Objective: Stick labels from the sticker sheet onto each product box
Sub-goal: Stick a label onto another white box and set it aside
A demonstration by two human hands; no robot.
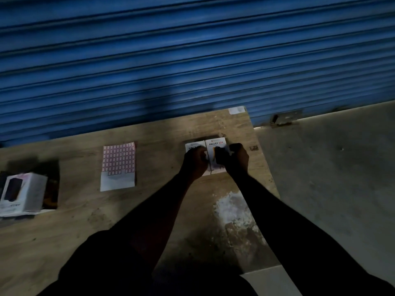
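Note:
Two white product boxes lie side by side on a wooden board (149, 201): the left box (193, 145) and the right box (216, 144), printed "HALLEY 20K". My left hand (195, 162) rests on the left box with fingers curled. Over the right box my right hand (234, 160) is closed on the box's right side. A sticker sheet (118, 165) with pink-edged labels lies flat to the left, several labels gone from its lower part. The scene is dark, so any label in my fingers cannot be made out.
At the far left stands another white product box (23, 193) with dark items behind it. A blue roller shutter (192, 60) runs along the back. Concrete floor (331, 178) lies right of the board, with a metal latch (285, 118). A white smear (233, 207) marks the board.

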